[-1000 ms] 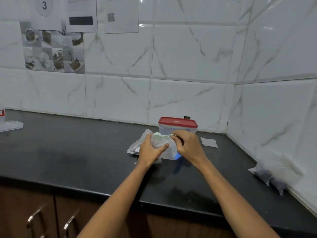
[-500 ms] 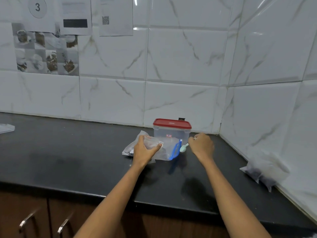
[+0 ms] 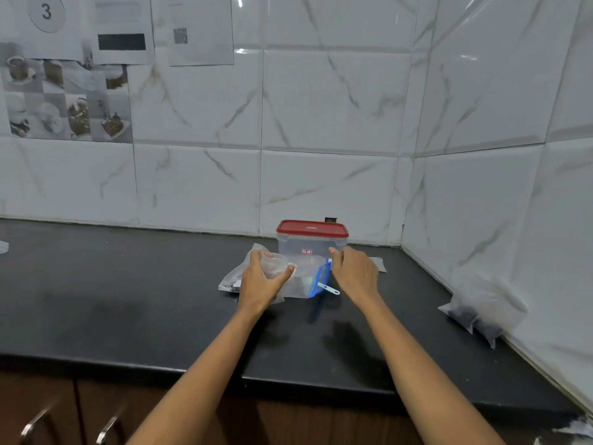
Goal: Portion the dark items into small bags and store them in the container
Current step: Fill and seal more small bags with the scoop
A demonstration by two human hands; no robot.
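Now spoon [image 3: 328, 288] set down, right hand [image 3: 354, 273] empty, nearer container [image 3: 312, 244]

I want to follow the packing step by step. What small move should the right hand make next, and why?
Probably the right hand should pinch the blue zip edge of the bag, because the left hand grips the bag's other end, the spoon lies on the counter, and the container has its lid on.

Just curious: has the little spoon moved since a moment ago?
Yes. The spoon was up at the bag's mouth; now it lies on the counter before the container.
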